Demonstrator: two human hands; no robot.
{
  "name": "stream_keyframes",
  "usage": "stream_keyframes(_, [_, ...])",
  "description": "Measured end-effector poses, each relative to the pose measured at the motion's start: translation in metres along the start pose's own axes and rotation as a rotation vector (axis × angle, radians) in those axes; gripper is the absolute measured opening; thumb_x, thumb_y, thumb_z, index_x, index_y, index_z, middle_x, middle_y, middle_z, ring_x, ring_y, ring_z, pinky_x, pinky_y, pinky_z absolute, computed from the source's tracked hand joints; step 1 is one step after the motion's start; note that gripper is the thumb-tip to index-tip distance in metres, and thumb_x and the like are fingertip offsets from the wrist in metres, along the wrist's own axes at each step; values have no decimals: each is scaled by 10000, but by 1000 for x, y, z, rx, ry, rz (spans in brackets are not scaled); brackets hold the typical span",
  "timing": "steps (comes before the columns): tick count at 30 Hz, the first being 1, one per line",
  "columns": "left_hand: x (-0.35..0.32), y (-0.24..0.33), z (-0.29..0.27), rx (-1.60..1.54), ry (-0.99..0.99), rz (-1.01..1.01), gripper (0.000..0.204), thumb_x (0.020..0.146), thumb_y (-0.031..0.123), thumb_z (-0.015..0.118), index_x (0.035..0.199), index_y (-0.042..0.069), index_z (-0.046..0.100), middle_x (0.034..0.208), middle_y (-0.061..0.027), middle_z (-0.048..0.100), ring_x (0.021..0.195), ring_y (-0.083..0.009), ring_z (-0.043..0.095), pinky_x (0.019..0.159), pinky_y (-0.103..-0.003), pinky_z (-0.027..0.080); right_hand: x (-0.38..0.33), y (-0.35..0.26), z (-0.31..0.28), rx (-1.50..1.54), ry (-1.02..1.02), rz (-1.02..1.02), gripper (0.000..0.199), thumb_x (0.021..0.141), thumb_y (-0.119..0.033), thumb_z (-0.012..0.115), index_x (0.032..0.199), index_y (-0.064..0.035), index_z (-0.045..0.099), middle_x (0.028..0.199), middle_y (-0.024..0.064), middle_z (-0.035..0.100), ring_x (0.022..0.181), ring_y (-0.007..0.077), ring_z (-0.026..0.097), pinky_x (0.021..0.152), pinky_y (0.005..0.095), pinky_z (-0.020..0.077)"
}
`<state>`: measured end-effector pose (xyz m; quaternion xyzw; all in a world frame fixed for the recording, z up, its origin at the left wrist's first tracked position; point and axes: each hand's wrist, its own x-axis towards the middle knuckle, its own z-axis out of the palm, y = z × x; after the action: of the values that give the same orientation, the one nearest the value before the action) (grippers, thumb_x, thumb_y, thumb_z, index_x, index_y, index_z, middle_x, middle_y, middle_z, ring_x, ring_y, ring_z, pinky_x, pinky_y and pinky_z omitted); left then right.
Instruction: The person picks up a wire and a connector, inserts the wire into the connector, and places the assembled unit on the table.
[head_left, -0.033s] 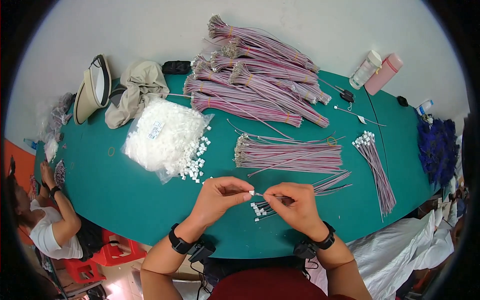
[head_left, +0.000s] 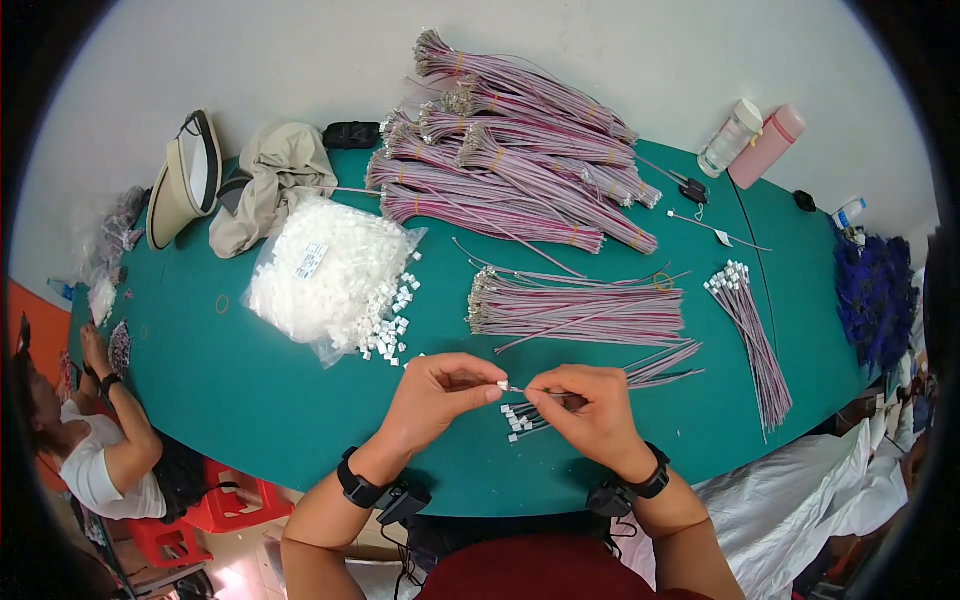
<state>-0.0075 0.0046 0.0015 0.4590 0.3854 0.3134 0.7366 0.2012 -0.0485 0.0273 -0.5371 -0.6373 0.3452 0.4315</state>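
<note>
From afar I see left hand [head_left: 438,398] pinching white connector [head_left: 503,385] over green table [head_left: 300,415] — right hand [head_left: 592,412] pinching thin wire [head_left: 518,389], tip at connector — white-tipped wires [head_left: 518,421] lie beside right hand.

Above a green, curved-edge table [head_left: 250,410], the left hand [head_left: 437,400] pinches a small white plastic connector [head_left: 503,385] between thumb and forefinger, while the right hand [head_left: 592,408] grips a thin wire [head_left: 517,389] at its end, right beside it. Left of them lies a clear plastic bag [head_left: 328,354] full of white connectors, some spilled. Beyond the hands lie loose grey-and-pink wires [head_left: 580,310] and, farther back, piled banded wire bundles [head_left: 530,150].
</note>
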Motion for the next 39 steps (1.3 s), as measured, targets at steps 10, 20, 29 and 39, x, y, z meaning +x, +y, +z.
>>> stream_keyframes(10, [0, 2, 1, 12, -3, -25, 169, 809, -19, 752, 974, -12, 719, 911, -72, 716, 840, -129, 681, 775, -248, 552, 0, 3, 3, 13, -4, -6, 54, 800, -39, 748, 844, -26, 721, 727, 41, 675, 527, 68, 518, 463, 224, 377])
stream_keyframes(20, [0, 1, 1, 30, -5, -3, 151, 796, -31, 756, 943, -5, 732, 901, -75, 716, 828, -129, 676, 768, -248, 550, 0, 4, 4, -78, -2, -79, 55, 805, -56, 732, 832, -40, 686, 669, 67, 629, 523, 169, 581, 466, 291, 435])
stream_keyframes(29, [-1, -1, 3, 114, -3, 83, 148, 796, -46, 751, 936, 2, 741, 922, -74, 716, 841, -126, 669, 771, -246, 547, -3, 6, 4, -29, -6, -44, 56, 806, -42, 734, 842, -27, 693, 686, 52, 634, 528, 109, 542, 466, 253, 400])
stream_keyframes(39, [-1, 3, 5, 126, 7, 18, 157, 802, -36, 754, 957, -22, 730, 907, -80, 722, 829, -129, 684, 769, -237, 554, -1, 3, 5, -8, 9, -16, 45, 819, -52, 719, 832, -33, 681, 684, 67, 635, 519, 146, 572, 459, 278, 421])
